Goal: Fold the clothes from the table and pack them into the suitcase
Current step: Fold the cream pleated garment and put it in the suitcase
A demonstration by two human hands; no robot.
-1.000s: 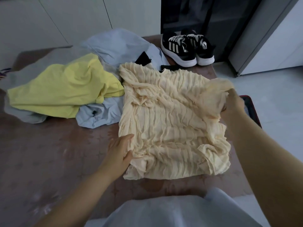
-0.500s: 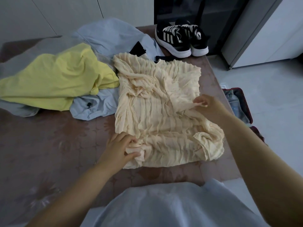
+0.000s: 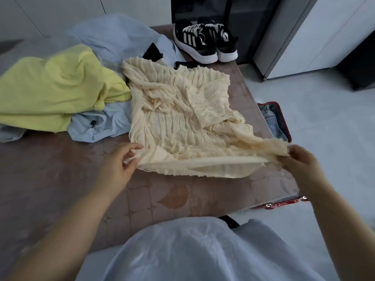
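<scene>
A cream crinkled garment [image 3: 182, 122] lies on the brown patterned table [image 3: 60, 179]. My left hand [image 3: 119, 167] pinches its near left corner. My right hand [image 3: 300, 163] grips its near right corner, and the near hem is stretched and lifted between both hands. A yellow garment [image 3: 56, 90] and a light blue garment [image 3: 113, 37] lie heaped at the left. An open red suitcase [image 3: 281, 122] sits on the floor past the table's right edge, partly hidden by the table.
A pair of black sneakers [image 3: 205, 41] with white stripes stands at the table's far end. A small black item [image 3: 152, 52] lies beside the blue garment. White cabinets [image 3: 314, 33] stand at the far right over pale floor tiles.
My right hand let go of the folded-in side and moved to the near right corner. My left hand shifted its grip, and both hands now lift the near hem.
</scene>
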